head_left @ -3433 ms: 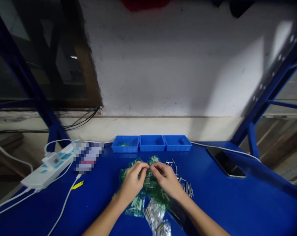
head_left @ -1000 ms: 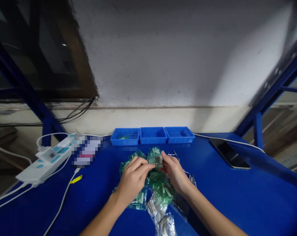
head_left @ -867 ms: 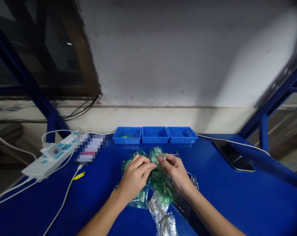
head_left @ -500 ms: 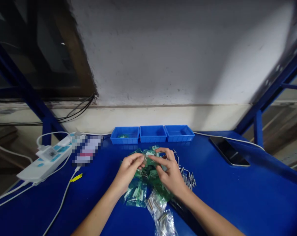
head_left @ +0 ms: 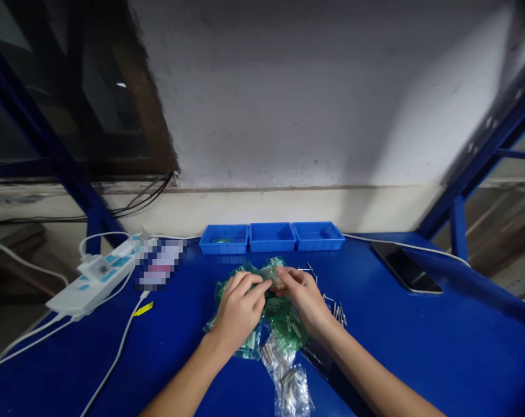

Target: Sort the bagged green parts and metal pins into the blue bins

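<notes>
My right hand (head_left: 306,298) pinches a small greenish plastic bag (head_left: 269,271) between thumb and fingers, above a heap of similar bags. My left hand (head_left: 241,304) has its fingers curled together, the tips meeting the near edge of the same bag; the exact grip is partly hidden. Under both hands lie green plastic bags (head_left: 294,330) with pale strips and small metal parts inside. Clear plastic bags (head_left: 292,391) with metal pins trail toward the front. Loose metal pins (head_left: 339,314) lie to the right of my right hand, partly covered by it.
Three blue bins (head_left: 272,238) stand in a row at the back; the left one contains something small and green. A black phone (head_left: 405,267) lies at right. At left are a white power strip (head_left: 77,298), a pixelated object (head_left: 160,263) and a white cable (head_left: 122,347).
My right hand has gone from spread fingers to a pinch on the bag. My left hand has turned palm down, its fingers reaching right toward the bag. The view has shifted slightly.
</notes>
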Available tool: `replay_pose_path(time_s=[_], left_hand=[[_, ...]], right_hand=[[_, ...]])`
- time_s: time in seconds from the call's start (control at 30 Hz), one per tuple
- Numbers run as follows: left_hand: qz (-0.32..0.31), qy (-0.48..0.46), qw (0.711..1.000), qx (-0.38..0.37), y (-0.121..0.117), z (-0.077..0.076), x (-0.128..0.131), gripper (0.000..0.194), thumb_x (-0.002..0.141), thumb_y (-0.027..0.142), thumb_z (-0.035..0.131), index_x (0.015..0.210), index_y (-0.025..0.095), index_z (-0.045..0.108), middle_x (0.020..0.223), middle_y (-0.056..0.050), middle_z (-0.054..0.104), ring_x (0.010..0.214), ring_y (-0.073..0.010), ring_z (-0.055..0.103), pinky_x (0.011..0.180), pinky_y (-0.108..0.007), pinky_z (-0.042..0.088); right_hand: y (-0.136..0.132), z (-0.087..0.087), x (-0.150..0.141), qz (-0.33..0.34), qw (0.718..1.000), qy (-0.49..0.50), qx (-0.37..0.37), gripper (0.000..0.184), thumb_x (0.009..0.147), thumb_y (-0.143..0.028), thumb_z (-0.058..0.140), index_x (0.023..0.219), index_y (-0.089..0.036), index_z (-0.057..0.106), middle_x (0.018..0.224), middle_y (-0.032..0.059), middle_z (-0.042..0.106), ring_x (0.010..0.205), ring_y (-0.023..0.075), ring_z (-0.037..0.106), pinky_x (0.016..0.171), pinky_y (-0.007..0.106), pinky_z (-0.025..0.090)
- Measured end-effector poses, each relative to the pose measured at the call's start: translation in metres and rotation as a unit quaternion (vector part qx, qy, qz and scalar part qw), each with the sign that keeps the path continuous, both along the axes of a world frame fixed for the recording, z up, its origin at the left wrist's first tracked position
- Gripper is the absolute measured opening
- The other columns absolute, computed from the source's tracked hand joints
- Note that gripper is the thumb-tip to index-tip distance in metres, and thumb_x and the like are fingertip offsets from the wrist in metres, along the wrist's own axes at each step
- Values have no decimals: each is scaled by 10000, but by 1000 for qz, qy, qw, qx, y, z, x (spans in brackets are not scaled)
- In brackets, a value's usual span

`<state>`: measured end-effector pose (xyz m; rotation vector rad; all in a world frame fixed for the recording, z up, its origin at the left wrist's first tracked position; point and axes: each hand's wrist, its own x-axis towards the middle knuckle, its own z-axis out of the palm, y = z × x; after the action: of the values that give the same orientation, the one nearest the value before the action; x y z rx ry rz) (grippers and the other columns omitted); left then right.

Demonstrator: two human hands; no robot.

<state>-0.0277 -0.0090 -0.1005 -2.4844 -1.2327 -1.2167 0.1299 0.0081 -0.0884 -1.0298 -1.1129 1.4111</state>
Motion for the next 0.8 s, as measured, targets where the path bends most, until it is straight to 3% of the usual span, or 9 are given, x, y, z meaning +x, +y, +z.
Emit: replay_pose_path(time_s=[0.13, 0.23, 0.3, 0.4, 0.47, 0.53, 0.6, 0.7, 0.8], left_hand=[[-18, -35, 996, -74, -2, 2, 3, 293, 882, 133, 457, 1071, 234, 656, 950, -75, 614, 916, -219, 520, 790, -357, 446], [-24, -127, 974, -187, -2, 7, 6, 228, 895, 271, 475, 999, 212, 669, 932, -70, 625, 904, -210, 547, 801, -337, 429], [-24, -233, 928, -289, 0, 9, 6, 336, 911, 404, 422, 927, 179, 672, 882, -73, 635, 826, -192, 566, 717, -298, 429], [-41, -399, 815, -418, 3, 10, 4, 564, 909, 564, 278, 846, 141, 647, 706, -54, 594, 635, -150, 526, 540, -244, 368], [-56, -453, 770, -447, 5, 10, 2, 518, 887, 575, 345, 826, 140, 620, 629, -14, 532, 575, -124, 477, 508, -224, 334], [-59, -444, 785, -428, 5, 9, 0, 371, 857, 500, 487, 816, 150, 603, 627, 11, 496, 582, -111, 459, 522, -214, 332], [-39, -389, 845, -364, 3, 9, -2, 252, 848, 406, 550, 826, 161, 604, 664, 10, 504, 612, -115, 468, 550, -219, 349], [-3, -255, 946, -202, -1, 9, -3, 141, 862, 286, 544, 913, 184, 628, 783, -23, 569, 719, -150, 518, 648, -257, 400], [-5, -134, 989, -64, -4, 8, -3, 192, 854, 159, 528, 1013, 209, 624, 923, -52, 593, 881, -188, 531, 779, -304, 419]], right_hand=[[4, -2, 2, -43, 999, 15, 2, 265, 678, -346, 679, 841, -151, 606, 628, -29, 530, 576, 109, 489, 599, 243, 417], [5, -2, 4, -67, 994, -32, 80, 201, 698, -328, 648, 787, -162, 580, 657, -16, 548, 587, 117, 500, 588, 244, 415], [2, -1, 5, -61, 981, -85, 163, 135, 758, -302, 593, 792, -173, 583, 743, 17, 591, 682, 150, 556, 643, 269, 442], [-6, -3, 5, -55, 937, -185, 291, 106, 814, -213, 517, 846, -197, 617, 1016, 77, 604, 975, 215, 568, 835, 351, 440], [-10, -4, 4, -62, 905, -240, 347, 156, 818, -174, 498, 868, -215, 639, 1188, 89, 528, 1128, 241, 495, 910, 383, 406], [-12, -4, 2, -72, 893, -269, 354, 189, 826, -174, 487, 891, -229, 655, 1255, 93, 463, 1187, 254, 442, 909, 390, 405], [-12, -2, 1, -82, 903, -270, 326, 179, 842, -215, 490, 880, -224, 665, 1216, 99, 466, 1171, 259, 440, 899, 388, 404], [-9, 2, 1, -36, 947, -216, 233, 248, 877, -353, 484, 783, -190, 646, 935, 77, 550, 929, 219, 541, 803, 347, 427], [-6, 4, 2, 17, 987, -110, 115, 432, 915, -485, 370, 706, -176, 588, 695, 22, 522, 679, 160, 515, 655, 290, 422]])
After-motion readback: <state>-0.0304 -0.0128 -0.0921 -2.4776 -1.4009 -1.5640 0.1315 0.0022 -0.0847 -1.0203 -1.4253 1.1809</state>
